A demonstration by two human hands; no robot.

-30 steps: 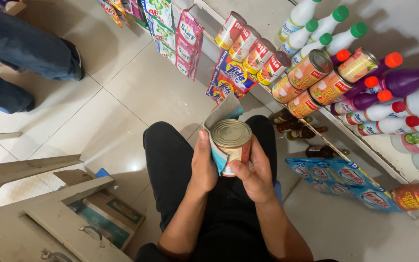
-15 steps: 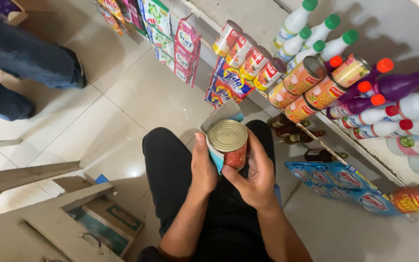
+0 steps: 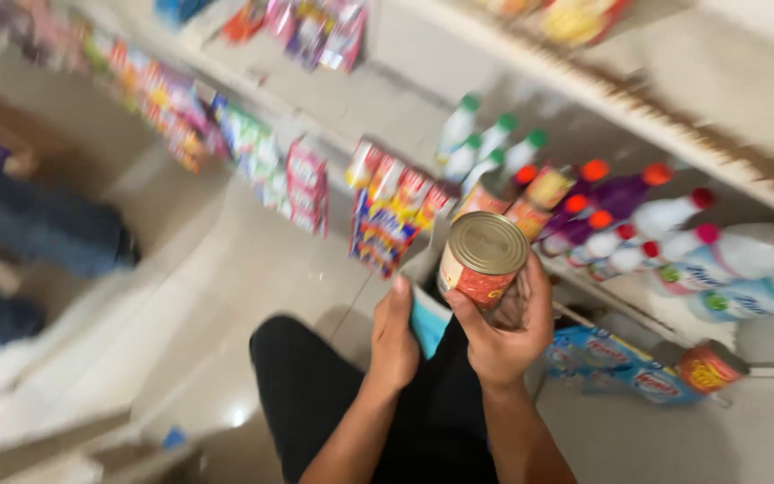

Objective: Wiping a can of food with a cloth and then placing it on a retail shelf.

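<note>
1. Centrally: right hand (image 3: pixel 505 336) closed around a red-labelled tin can (image 3: pixel 481 260) with a gold lid; fingers wrap the can's lower side, lid tilted up toward the camera. The can is lifted above the person's lap, in front of the shelves.
2. Left hand (image 3: pixel 393 339), just left of the can and lower: closed on a folded light-blue cloth (image 3: pixel 426 324), thumb on top. Cloth sits below and left of the can, near it; contact between the two cannot be told.
3. Behind the can, touching distance unclear: similar cans (image 3: pixel 537 199) lying on their sides on the shelf.
4. Above those: white bottles with green caps (image 3: pixel 484 143).
5. Right of the can: purple and white bottles with red or orange caps (image 3: pixel 638 220), lying in rows; blurred.
6. Lower right of the grip: flat blue packets (image 3: pixel 624 363) and one stray red can (image 3: pixel 708 367) on the bottom shelf.
7. Left of the can: upright red-and-blue boxes (image 3: pixel 387 224), then pink and green packets (image 3: pixel 266 161) along the shelf base.
8. Beneath the hands: black trousers (image 3: pixel 315 394) of the crouching person; pale tiled floor (image 3: pixel 226 296).
9. Far left: another person's legs in blue jeans (image 3: pixel 38 229).
</note>
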